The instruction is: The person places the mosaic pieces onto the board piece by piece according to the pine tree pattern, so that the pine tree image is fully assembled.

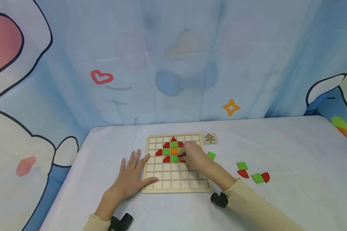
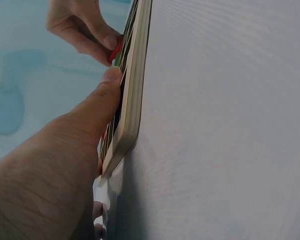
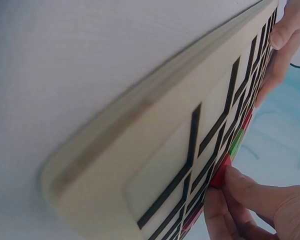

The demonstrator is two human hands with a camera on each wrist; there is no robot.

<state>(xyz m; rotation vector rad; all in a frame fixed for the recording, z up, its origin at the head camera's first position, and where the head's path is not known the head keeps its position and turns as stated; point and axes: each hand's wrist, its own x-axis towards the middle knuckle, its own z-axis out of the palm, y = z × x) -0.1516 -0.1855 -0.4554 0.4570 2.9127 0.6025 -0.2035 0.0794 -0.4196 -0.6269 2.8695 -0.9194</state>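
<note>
A wooden grid board (image 1: 170, 185) lies on the table, with red, green and orange tiles set in its upper middle squares. The orange square tile (image 1: 173, 151) is at the centre of that pattern, under a red triangle tile (image 1: 173, 139). My right hand (image 1: 195, 156) is over the pattern's right side and pinches a red tile (image 3: 221, 172) between thumb and fingers, down at the board's squares. The hand covers some of the tiles there. My left hand (image 1: 130, 178) is spread at the board's left edge, its thumb (image 2: 102, 95) on the lower left part of the frame.
A small picture card (image 1: 210, 138) lies by the board's upper right corner. Loose green tiles (image 1: 242, 165) and red quarter-circle tiles (image 1: 265, 177) are scattered to the right. One green tile (image 1: 211, 155) sits closer in, beside the right wrist. A patterned blue curtain (image 1: 185, 64) hangs behind the table.
</note>
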